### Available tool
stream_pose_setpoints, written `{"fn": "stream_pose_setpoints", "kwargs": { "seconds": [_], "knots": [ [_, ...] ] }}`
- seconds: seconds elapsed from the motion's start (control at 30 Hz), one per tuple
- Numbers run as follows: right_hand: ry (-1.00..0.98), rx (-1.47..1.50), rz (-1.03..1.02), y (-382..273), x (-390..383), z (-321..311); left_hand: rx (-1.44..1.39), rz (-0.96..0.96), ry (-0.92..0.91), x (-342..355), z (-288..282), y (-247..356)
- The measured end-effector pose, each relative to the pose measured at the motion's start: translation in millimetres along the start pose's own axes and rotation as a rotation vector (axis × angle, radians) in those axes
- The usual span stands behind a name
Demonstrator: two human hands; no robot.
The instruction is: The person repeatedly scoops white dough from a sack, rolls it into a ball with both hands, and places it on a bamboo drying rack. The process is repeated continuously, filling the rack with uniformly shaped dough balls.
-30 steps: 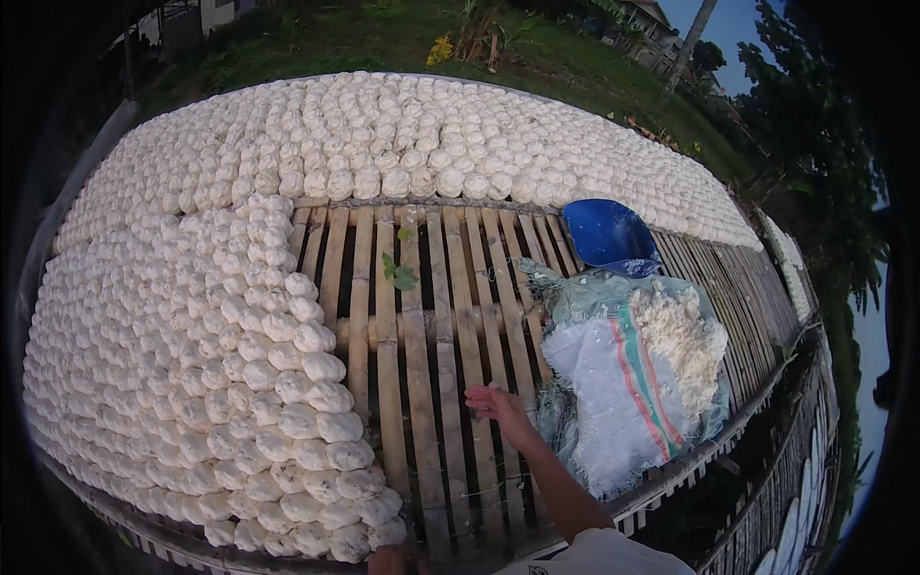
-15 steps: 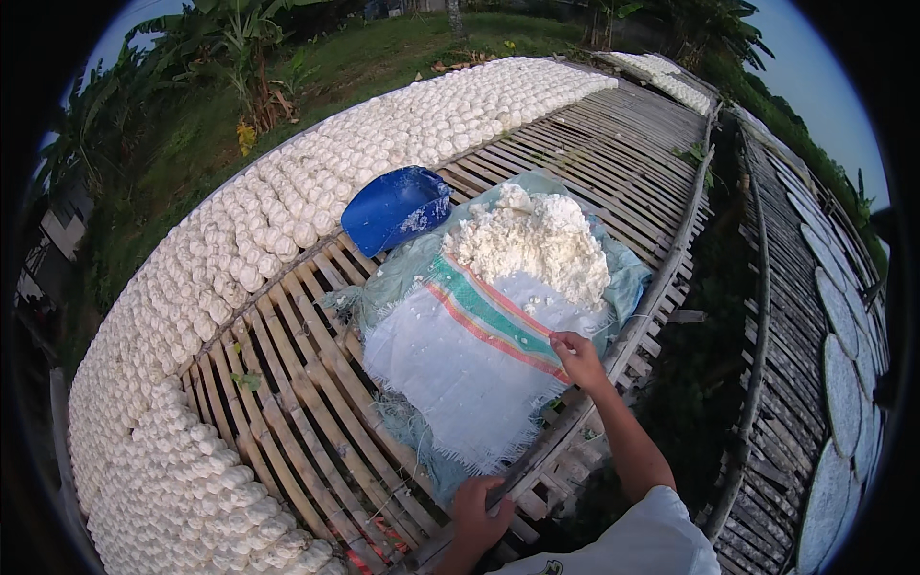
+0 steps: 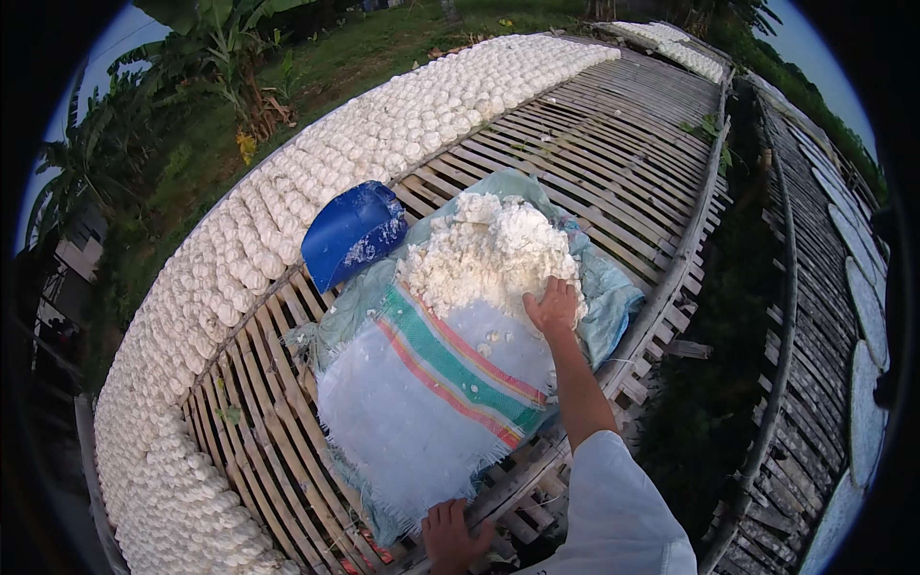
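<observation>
A heap of crumbly white mash (image 3: 494, 251) lies on a pale green sheet (image 3: 613, 287). Over the near side of the heap spreads a white woven sack (image 3: 412, 402) with green, red and yellow stripes and a frayed edge. My right hand (image 3: 553, 309) touches the right side of the mash, thumb apart from the fingers; the fingertips partly sink from sight. At the lower edge, my left hand (image 3: 452, 537) rests with fingers stretched out by the sack's near fringe and the bamboo rail. To the left of the heap lies a blue plastic scoop (image 3: 350, 235) with white crumbs in it.
Rows of white lumps (image 3: 326, 182) cover the left and far side of the slatted bamboo rack (image 3: 254, 412). A bamboo rail (image 3: 671, 278) edges its right side. Beyond a dark gap, another rack (image 3: 810, 383) holds round grey sheets (image 3: 867, 402). Banana plants (image 3: 225, 67) grow behind.
My right hand has moved from the sack's striped edge up and forward onto the mash. My left hand has shifted slightly left and down. The whole view has turned a little.
</observation>
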State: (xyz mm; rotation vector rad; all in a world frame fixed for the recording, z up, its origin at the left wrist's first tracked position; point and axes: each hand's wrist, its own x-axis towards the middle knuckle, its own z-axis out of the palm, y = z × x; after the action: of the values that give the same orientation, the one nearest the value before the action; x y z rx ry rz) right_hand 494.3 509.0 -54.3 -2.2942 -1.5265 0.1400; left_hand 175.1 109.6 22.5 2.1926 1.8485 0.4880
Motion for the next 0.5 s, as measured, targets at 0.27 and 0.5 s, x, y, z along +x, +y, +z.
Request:
{"fn": "stream_pose_setpoints", "kwargs": {
  "seconds": [0.27, 0.5],
  "knots": [
    [-0.125, 0.035, -0.263, -10, -40, -12, 0.05, -0.069, -0.033, -4, 4, 1],
    [-0.214, -0.24, -0.16, -34, -42, 6, 0.049, -0.057, 0.008, -6, 7, 1]
  ]
}}
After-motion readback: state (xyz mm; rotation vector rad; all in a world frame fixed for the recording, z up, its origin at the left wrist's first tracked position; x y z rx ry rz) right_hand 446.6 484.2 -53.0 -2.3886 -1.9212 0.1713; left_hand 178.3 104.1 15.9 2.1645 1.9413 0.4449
